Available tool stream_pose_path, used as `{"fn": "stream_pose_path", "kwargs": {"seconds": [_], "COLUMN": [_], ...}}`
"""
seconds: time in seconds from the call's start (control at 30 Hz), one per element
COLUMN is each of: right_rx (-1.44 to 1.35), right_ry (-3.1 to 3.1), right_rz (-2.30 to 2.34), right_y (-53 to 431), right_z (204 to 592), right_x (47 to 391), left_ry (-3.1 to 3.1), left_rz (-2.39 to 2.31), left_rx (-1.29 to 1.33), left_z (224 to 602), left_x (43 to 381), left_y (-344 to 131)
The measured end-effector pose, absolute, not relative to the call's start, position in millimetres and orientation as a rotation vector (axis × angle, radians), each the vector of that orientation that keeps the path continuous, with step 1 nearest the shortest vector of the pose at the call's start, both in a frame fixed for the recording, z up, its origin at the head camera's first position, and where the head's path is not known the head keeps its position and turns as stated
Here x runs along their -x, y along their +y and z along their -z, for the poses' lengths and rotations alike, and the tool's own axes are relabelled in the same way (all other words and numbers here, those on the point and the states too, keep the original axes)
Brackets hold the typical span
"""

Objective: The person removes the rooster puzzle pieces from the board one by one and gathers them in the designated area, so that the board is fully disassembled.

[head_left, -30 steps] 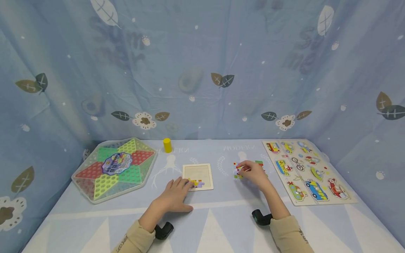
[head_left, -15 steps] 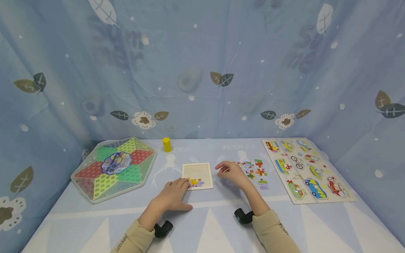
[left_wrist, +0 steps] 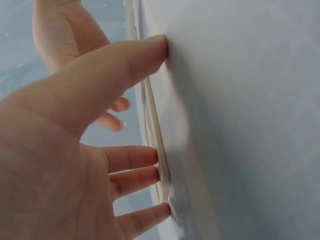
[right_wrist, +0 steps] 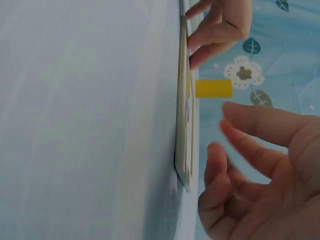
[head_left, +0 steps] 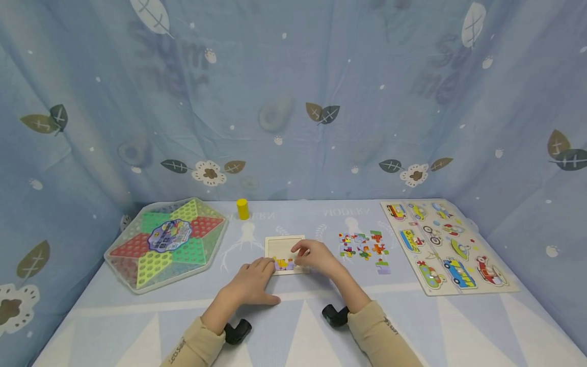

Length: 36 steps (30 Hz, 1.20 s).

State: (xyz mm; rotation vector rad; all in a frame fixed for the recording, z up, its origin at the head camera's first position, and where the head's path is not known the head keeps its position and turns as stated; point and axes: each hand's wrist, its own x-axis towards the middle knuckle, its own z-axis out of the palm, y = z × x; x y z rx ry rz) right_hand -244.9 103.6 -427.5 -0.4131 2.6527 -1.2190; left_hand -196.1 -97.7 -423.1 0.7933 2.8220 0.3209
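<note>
A square wooden puzzle tray (head_left: 285, 238) lies mid-table, with several yellow and purple jigsaw pieces (head_left: 282, 264) along its near side. My left hand (head_left: 251, 283) rests at the tray's near left corner with straight, spread fingers; in the left wrist view, fingertips (left_wrist: 150, 175) touch the tray's edge. Over the tray's right side hovers my right hand (head_left: 316, 257), its fingers bent. In the right wrist view, the thumb and index fingertips come close together, apart from the tray; whether a small piece is between them is hidden. Several loose jigsaw pieces (head_left: 364, 253) lie right of it.
A hexagonal board game (head_left: 167, 244) in a clear case lies at left. Behind the tray stands a yellow cylinder (head_left: 242, 209). A wooden vehicle puzzle board (head_left: 447, 250) lies at right. A blue patterned curtain (head_left: 293, 102) hangs along the table's back edge.
My right hand has moved left from the loose jigsaw pieces to above the tray, uncovering those pieces. The left hand stays at the tray's corner.
</note>
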Motion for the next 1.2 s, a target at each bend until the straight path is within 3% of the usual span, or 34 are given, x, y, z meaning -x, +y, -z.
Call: {"fn": "stream_pose_path", "kwargs": {"seconds": [0.37,0.73,1.2], "right_rx": [0.441,0.463,0.295], "right_ry": [2.73,2.688,2.676], "right_rz": [0.934,1.116,1.329], "right_y": [88,88,118], "right_z": [431,431,418], "right_x": [239,244,246], "left_ry": [2.822,2.837,2.816], "left_rz": [-0.309,-0.292,-0.34], "left_rx": [-0.817,-0.829,-0.838], "left_z": [423,424,422], "left_x": [193,194,194], "left_y": [-99,-98,-98]}}
